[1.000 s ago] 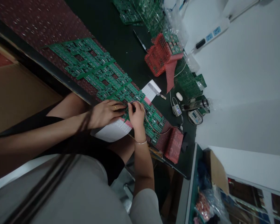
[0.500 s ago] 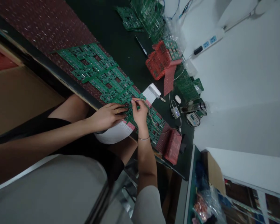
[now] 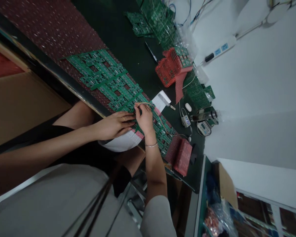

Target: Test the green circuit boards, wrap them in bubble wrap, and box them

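Note:
Several green circuit board panels (image 3: 108, 77) lie in a row on pink bubble wrap (image 3: 61, 33) along the bench's near edge. My left hand (image 3: 114, 125) rests on the boards, palm down with fingers stretched out, a ring on one finger. Close beside its fingertips, my right hand (image 3: 145, 119) is pinched over the same panel. A thin cable (image 3: 159, 116) comes out of the right hand's grip and runs over the boards toward the bench's right end. Whatever sits at the cable's tip is hidden by the fingers. White sheeting (image 3: 123, 141) hangs at the edge below the hands.
Behind the boards are a paper pad (image 3: 160, 100) with a knife-like tool, a red bubble-wrap bundle (image 3: 169, 70) and a pen (image 3: 151, 52). Rightward are a pink wrapped block (image 3: 183, 157), a small box with cables (image 3: 186, 120) and a glass bottle (image 3: 204, 116).
My right hand has shifted a little left along the board, closer to the left fingers. Its cable now lies in a smoother arc. The left hand stays put; the view has shifted slightly.

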A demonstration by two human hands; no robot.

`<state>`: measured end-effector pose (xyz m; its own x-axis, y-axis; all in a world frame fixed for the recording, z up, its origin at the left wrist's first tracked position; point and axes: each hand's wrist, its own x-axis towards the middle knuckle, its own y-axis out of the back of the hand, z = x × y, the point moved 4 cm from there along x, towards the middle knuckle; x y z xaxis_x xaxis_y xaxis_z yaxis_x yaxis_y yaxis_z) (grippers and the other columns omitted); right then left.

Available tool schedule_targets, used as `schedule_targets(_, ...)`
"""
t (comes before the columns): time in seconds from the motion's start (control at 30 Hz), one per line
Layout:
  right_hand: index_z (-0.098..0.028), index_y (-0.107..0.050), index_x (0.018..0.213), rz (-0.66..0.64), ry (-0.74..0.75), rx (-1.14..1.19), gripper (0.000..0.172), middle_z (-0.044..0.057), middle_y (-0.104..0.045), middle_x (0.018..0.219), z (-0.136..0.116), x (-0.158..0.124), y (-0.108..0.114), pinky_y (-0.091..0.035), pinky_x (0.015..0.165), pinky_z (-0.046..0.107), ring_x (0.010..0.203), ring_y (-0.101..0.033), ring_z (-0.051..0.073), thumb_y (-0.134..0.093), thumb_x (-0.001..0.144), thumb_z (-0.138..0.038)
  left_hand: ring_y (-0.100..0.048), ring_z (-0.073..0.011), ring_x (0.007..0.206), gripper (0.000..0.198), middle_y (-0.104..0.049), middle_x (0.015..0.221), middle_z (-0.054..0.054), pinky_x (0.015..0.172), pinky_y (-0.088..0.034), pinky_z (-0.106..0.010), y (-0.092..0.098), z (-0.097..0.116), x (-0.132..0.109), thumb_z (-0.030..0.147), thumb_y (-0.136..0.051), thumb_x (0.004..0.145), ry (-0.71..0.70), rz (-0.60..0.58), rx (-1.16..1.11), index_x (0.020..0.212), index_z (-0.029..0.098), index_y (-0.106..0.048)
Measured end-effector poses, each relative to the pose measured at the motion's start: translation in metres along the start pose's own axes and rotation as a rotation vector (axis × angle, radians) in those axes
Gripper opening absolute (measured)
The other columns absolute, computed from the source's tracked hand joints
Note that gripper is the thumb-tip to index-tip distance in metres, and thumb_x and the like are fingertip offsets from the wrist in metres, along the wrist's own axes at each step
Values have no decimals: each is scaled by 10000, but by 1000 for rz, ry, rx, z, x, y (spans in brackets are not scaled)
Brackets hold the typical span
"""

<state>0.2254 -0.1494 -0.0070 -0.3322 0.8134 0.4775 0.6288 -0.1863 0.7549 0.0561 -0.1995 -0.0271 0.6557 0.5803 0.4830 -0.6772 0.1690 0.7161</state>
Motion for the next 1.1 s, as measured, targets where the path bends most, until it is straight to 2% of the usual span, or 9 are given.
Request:
schedule_targets(0.1, -222, -667, 1072, 36, -35, 43, 255, 93, -754, 1103, 8, 0, -2, -568, 1027, 387, 1089, -698, 227, -517, 1122, -422, -617, -299, 1316, 310, -719, 1345, -99, 1155, -498, -482, 12, 1, -6, 323, -530, 1083, 19, 60, -72, 1212, 244, -799)
schedule_targets(0.2, -227, -652, 1030, 69, -84, 125, 297, 72, -741, 1033, 14, -1, -4, -586, 957, 358, 993, -694, 204, -525, 1113, -482, -658, -267, 1185, 215, -731, 1258, -85, 1077, -523, -428, 19, 6, -15, 329, -605, 1062, -18, 57, -132, 1109, 253, -800)
schedule_targets(0.3, -230, -644, 1007, 95, -90, 168, 330, 66, -736, 1016, 15, -3, -5, -584, 939, 355, 978, -687, 201, -516, 1109, -517, -653, -260, 1157, 168, -727, 1222, -87, 1037, -519, -399, 14, 10, -22, 328, -649, 1054, -67, 54, -137, 1116, 248, -784)
schedule_targets(0.5, -232, -632, 1005, 102, -83, 171, 357, 66, -733, 1022, 14, -4, -6, -574, 936, 352, 982, -685, 199, -488, 1114, -541, -659, -251, 1069, 150, -734, 1157, -89, 889, -486, -373, -2, 17, -26, 250, -619, 1073, -149, 183, 36, 1089, 226, -766)
schedule_targets(0.7, -233, -630, 1013, 104, -82, 174, 351, 59, -722, 1014, 14, -5, -7, -570, 930, 344, 973, -678, 194, -490, 1113, -540, -666, -247, 1066, 226, -742, 1117, -95, 880, -479, -381, -2, 24, -26, 221, -550, 1098, -169, 214, 78, 996, 201, -751)
schedule_targets(0.83, -227, -637, 1011, 110, -89, 180, 344, 66, -725, 1014, 14, -5, -7, -568, 936, 341, 970, -676, 195, -494, 1112, -523, -660, -246, 1066, 250, -748, 1121, -86, 914, -488, -380, -2, 27, -27, 247, -550, 1093, -73, 178, -12, 965, 214, -763)
schedule_targets(0.93, -226, -644, 1019, 87, -125, 147, 319, 78, -729, 1032, 13, -5, -8, -568, 953, 357, 989, -678, 205, -497, 1113, -493, -651, -252, 1065, 273, -740, 1139, -81, 960, -499, -394, 9, 23, -19, 337, -556, 1087, 53, 115, -102, 979, 229, -782)
schedule_targets(1.03, -226, -644, 1003, 81, -127, 146, 301, 83, -730, 1026, 9, -4, -6, -570, 960, 376, 996, -684, 217, -507, 1108, -472, -643, -260, 1057, 324, -726, 1136, -84, 1017, -505, -434, 29, 3, 2, 426, -561, 1046, 232, 140, -85, 947, 216, -786)
schedule_targets(1.1, -225, -641, 975, 149, -125, 150, 314, 84, -733, 1007, 8, -4, -2, -570, 954, 381, 983, -690, 218, -514, 1102, -482, -641, -271, 1073, 325, -717, 1127, -91, 1057, -502, -466, 41, -18, 23, 434, -572, 1005, 334, 190, -40, 937, 195, -781)
